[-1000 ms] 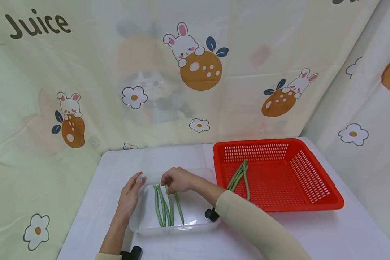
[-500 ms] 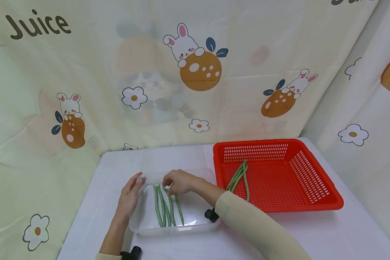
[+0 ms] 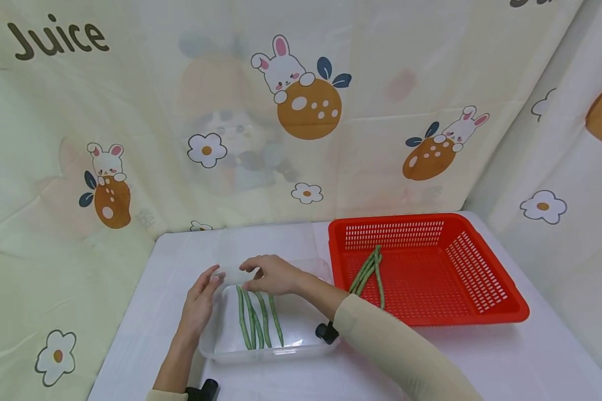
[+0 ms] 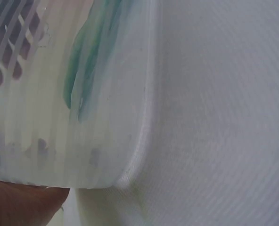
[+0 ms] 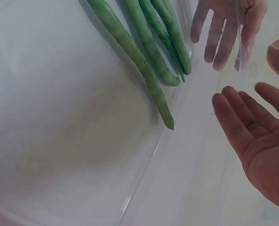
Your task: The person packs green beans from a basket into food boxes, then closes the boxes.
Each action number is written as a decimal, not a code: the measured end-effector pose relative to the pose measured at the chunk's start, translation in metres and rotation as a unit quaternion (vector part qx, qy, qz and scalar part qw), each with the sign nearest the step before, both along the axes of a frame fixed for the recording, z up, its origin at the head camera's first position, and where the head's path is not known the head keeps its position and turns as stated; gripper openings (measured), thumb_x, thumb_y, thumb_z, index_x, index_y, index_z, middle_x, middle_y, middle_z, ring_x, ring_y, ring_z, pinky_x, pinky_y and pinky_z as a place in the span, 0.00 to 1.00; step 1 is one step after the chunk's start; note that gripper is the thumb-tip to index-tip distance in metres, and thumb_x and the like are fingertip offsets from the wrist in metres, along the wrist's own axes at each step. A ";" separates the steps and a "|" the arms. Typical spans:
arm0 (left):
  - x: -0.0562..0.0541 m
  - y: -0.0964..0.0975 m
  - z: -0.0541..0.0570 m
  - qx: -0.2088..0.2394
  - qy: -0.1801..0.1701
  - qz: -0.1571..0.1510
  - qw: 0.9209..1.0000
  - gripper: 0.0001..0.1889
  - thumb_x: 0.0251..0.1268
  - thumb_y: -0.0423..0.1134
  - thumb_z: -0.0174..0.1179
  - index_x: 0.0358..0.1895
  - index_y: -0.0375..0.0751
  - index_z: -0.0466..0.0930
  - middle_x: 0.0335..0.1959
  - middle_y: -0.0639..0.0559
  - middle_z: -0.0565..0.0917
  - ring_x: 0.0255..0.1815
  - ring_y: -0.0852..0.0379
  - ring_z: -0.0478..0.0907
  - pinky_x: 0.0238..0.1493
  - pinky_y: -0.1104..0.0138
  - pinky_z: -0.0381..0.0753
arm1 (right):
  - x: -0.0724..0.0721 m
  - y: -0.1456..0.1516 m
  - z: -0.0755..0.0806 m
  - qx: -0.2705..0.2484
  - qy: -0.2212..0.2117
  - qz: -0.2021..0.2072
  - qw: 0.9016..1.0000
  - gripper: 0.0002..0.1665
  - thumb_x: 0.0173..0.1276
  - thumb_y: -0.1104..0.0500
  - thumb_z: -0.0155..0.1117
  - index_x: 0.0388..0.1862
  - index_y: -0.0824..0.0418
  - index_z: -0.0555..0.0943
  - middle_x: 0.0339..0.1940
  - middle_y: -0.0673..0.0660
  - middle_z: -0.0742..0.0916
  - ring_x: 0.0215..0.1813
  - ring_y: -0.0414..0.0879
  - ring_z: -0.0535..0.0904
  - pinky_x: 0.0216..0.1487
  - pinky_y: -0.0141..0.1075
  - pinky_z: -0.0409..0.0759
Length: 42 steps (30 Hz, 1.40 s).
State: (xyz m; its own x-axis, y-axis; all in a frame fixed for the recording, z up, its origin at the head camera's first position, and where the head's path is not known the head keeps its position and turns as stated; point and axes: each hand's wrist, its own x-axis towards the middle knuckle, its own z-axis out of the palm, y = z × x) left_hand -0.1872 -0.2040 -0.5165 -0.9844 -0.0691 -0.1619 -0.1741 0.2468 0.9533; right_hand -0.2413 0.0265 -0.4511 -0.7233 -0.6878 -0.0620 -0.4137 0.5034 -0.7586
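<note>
A clear plastic box (image 3: 308,317) holds several green beans (image 3: 243,320), laid side by side lengthwise. My left hand (image 3: 198,303) grips the box's far left corner; in the right wrist view, its fingers (image 5: 218,40) show through the clear wall, with the thumb on the other side. Over the far end of the box, my right hand (image 3: 276,275) is held with fingers apart and nothing between them. In the right wrist view that hand (image 5: 266,141) is just past the bean tips. The left wrist view shows beans (image 4: 90,61) blurred through the box wall.
A red slotted basket (image 3: 481,262) stands right of the box, close to it. Several more green beans (image 3: 367,273) lie at its left side, partly hidden by the right forearm. A printed curtain (image 3: 371,167) hangs behind the white table (image 3: 261,242).
My right hand has let go of a bean near its far end, opened its fingers and moved slightly up and left. That bean's upper end now lies in view. The left hand stays put.
</note>
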 end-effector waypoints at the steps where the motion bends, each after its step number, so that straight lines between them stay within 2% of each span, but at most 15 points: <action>1: 0.000 0.000 0.000 0.000 0.001 0.000 1.000 0.27 0.85 0.54 0.45 0.80 0.51 0.62 0.77 0.44 0.72 0.82 0.42 0.62 0.81 0.39 0.53 | 0.001 0.000 0.002 -0.005 0.003 -0.003 1.000 0.29 0.74 0.52 0.69 0.71 0.57 0.78 0.68 0.58 0.83 0.60 0.48 0.86 0.56 0.33 0.84; 6: 0.000 0.000 0.000 0.003 0.002 0.003 1.000 0.27 0.85 0.54 0.46 0.79 0.50 0.62 0.77 0.45 0.72 0.82 0.43 0.62 0.82 0.39 0.53 | 0.000 0.004 0.010 -0.022 0.018 -0.026 0.999 0.34 0.74 0.49 0.69 0.76 0.54 0.73 0.74 0.53 0.80 0.67 0.49 0.83 0.63 0.37 0.83; 11: 0.001 0.000 0.000 0.007 0.000 0.004 1.000 0.27 0.85 0.53 0.46 0.80 0.50 0.62 0.77 0.44 0.72 0.82 0.43 0.62 0.81 0.40 0.55 | -0.002 0.010 0.016 -0.032 0.016 -0.046 0.998 0.36 0.75 0.48 0.67 0.79 0.52 0.70 0.76 0.54 0.77 0.69 0.51 0.81 0.68 0.44 0.80; 21: 0.001 0.000 -0.001 0.003 -0.001 0.005 1.000 0.26 0.86 0.52 0.46 0.79 0.52 0.62 0.77 0.44 0.71 0.82 0.43 0.62 0.82 0.41 0.54 | -0.007 0.029 0.021 -0.029 0.021 -0.077 0.996 0.37 0.75 0.49 0.67 0.80 0.51 0.68 0.77 0.54 0.76 0.71 0.54 0.78 0.69 0.49 0.79; 28: 0.000 0.000 -0.001 0.003 0.001 0.003 1.000 0.26 0.86 0.52 0.45 0.80 0.51 0.62 0.77 0.43 0.71 0.82 0.43 0.62 0.82 0.41 0.54 | -0.011 0.040 0.025 -0.022 0.017 -0.100 0.995 0.36 0.76 0.48 0.66 0.80 0.51 0.69 0.76 0.54 0.77 0.71 0.53 0.78 0.67 0.49 0.81; 42: 0.001 -0.001 0.001 0.005 0.003 0.001 1.000 0.26 0.86 0.52 0.45 0.80 0.51 0.62 0.77 0.43 0.71 0.83 0.43 0.62 0.82 0.41 0.55 | -0.016 0.052 0.042 -0.048 0.020 -0.122 0.991 0.35 0.74 0.50 0.68 0.77 0.52 0.71 0.75 0.53 0.78 0.71 0.53 0.78 0.69 0.49 0.80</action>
